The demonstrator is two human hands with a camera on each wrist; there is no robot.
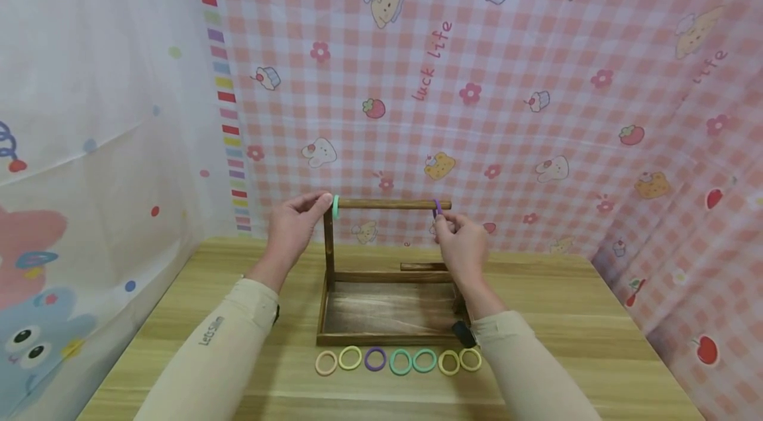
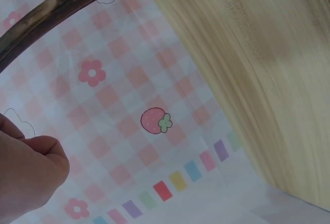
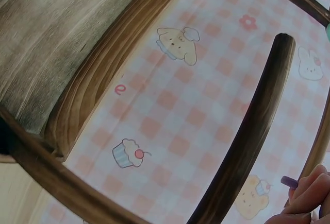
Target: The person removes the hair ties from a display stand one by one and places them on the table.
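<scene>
A brown wooden rack (image 1: 330,242) stands on the table, with a tray-like base and two horizontal rods. At its upper left corner, my left hand (image 1: 291,226) pinches the top of the post. Close beside those fingers a green ring (image 1: 336,207) hangs on the upper rod (image 1: 387,204). Near that rod's right end, my right hand (image 1: 465,242) pinches a purple ring (image 1: 438,206), which encircles the rod. The right wrist view shows part of this purple ring (image 3: 289,182) above the fingertips. The lower rod (image 3: 247,126) runs beneath, partly hidden by the right hand in the head view.
In front of the base, several rings lie in a row: a peach ring (image 1: 326,374), yellow ones, another purple ring (image 1: 375,369) and green ones. A black device (image 1: 463,333) sits by the right wrist. Behind the wooden table (image 1: 548,315) hangs a pink checked cloth (image 1: 512,130).
</scene>
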